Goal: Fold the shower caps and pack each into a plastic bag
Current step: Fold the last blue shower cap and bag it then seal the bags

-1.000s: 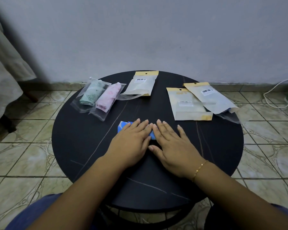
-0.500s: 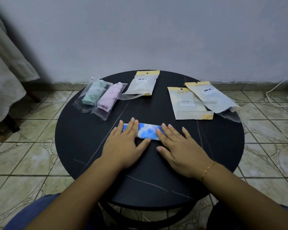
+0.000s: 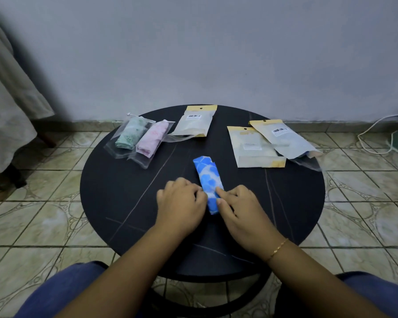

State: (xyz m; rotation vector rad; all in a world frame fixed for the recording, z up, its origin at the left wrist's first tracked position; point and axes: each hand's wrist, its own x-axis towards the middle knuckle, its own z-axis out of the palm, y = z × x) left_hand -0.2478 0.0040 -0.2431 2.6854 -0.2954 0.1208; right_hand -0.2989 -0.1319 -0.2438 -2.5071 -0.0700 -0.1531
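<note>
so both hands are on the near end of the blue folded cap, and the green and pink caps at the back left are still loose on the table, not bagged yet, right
Not quite. The head view shows the green cap and pink cap already inside clear plastic bags. The rest holds: the left hand and right hand hold the near end of the blue folded cap.

Cap: we see the folded blue shower cap (image 3: 208, 180) lying lengthwise on the round black table (image 3: 124, 191).
Hands: we note left hand (image 3: 180, 203) and right hand (image 3: 241, 208) pinching its near end.
</note>
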